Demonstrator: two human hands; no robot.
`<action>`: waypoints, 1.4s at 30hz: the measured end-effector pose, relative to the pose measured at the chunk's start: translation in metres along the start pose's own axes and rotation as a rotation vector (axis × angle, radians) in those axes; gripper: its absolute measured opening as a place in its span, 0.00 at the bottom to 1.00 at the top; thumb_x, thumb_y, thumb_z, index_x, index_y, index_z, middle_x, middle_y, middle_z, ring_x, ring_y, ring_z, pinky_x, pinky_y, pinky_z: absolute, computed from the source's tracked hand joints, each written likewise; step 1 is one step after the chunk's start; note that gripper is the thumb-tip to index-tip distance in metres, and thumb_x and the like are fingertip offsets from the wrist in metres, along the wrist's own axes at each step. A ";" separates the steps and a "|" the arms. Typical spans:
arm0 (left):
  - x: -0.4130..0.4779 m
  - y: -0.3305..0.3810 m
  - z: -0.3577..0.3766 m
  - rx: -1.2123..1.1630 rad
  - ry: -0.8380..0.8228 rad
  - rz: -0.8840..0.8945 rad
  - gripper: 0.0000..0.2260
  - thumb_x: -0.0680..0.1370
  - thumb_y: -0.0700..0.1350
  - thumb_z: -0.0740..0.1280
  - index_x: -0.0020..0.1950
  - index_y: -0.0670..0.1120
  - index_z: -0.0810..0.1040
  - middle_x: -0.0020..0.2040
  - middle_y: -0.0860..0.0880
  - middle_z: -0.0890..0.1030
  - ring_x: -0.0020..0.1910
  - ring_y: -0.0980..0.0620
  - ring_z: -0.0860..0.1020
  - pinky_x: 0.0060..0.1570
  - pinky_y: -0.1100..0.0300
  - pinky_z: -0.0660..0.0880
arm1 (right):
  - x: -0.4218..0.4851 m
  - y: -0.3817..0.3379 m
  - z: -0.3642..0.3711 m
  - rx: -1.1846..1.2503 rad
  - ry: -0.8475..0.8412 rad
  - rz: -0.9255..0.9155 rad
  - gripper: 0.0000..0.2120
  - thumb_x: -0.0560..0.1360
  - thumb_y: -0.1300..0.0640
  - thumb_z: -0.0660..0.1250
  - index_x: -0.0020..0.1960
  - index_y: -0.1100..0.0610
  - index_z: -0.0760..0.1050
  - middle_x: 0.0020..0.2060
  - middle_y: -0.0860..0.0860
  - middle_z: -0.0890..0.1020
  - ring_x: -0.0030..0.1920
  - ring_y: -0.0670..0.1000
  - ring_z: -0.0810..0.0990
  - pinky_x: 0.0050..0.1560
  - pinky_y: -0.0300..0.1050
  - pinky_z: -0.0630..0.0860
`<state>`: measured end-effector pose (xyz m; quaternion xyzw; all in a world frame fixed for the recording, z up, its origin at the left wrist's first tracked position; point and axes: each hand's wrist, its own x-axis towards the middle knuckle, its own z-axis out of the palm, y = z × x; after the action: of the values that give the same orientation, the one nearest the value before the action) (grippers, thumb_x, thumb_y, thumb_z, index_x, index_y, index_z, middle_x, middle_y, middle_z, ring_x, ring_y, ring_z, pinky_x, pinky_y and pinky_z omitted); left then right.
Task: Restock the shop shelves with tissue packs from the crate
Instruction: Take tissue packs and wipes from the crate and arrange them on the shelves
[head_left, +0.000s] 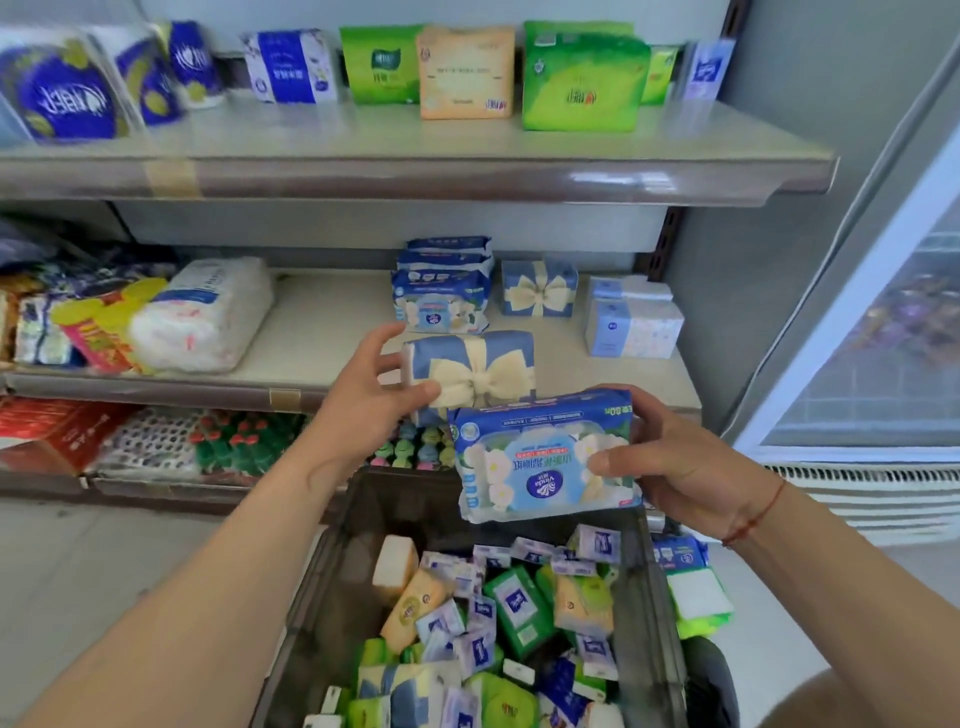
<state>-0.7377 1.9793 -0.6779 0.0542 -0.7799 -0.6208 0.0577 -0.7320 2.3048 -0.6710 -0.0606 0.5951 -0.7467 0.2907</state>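
My left hand (371, 387) grips a blue tissue pack with a cream bow print (475, 371), held at the front edge of the middle shelf (322, 338). My right hand (675, 462) holds a blue wet-wipe pack with white flowers (540, 457) above the far end of the crate. The dark crate (311, 613) below is filled with several small tissue packs in blue, green and orange. On the middle shelf stand a stack of matching wet-wipe packs (441, 291) and another bow-print pack (537, 288).
The top shelf (415, 150) carries blue rolls and green and orange packs. White and pale blue packs (631, 322) sit at the middle shelf's right. A glass-door cooler (872, 338) stands to the right. Bagged goods (156, 322) crowd the left side.
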 end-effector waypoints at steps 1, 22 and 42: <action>0.008 0.003 0.003 0.011 -0.019 0.009 0.30 0.75 0.42 0.76 0.69 0.66 0.69 0.66 0.52 0.77 0.59 0.48 0.83 0.48 0.51 0.83 | 0.002 -0.002 0.003 0.024 0.005 -0.013 0.41 0.59 0.68 0.81 0.69 0.56 0.71 0.60 0.65 0.83 0.59 0.67 0.83 0.54 0.63 0.83; 0.227 -0.049 0.107 0.286 -0.135 0.059 0.27 0.78 0.42 0.73 0.70 0.60 0.66 0.70 0.51 0.74 0.65 0.49 0.76 0.65 0.48 0.77 | 0.036 -0.024 -0.036 0.074 0.190 -0.033 0.34 0.64 0.71 0.74 0.69 0.55 0.73 0.61 0.65 0.82 0.59 0.69 0.82 0.58 0.64 0.81; 0.283 -0.059 0.142 0.466 -0.067 0.161 0.27 0.78 0.36 0.71 0.74 0.46 0.64 0.69 0.42 0.75 0.63 0.43 0.77 0.52 0.60 0.68 | 0.061 -0.052 -0.033 0.101 0.214 -0.111 0.31 0.67 0.70 0.72 0.69 0.57 0.73 0.60 0.62 0.84 0.57 0.65 0.85 0.52 0.60 0.84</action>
<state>-1.0391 2.0586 -0.7609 -0.0169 -0.9053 -0.4190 0.0674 -0.8153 2.3088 -0.6481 0.0014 0.5799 -0.7930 0.1867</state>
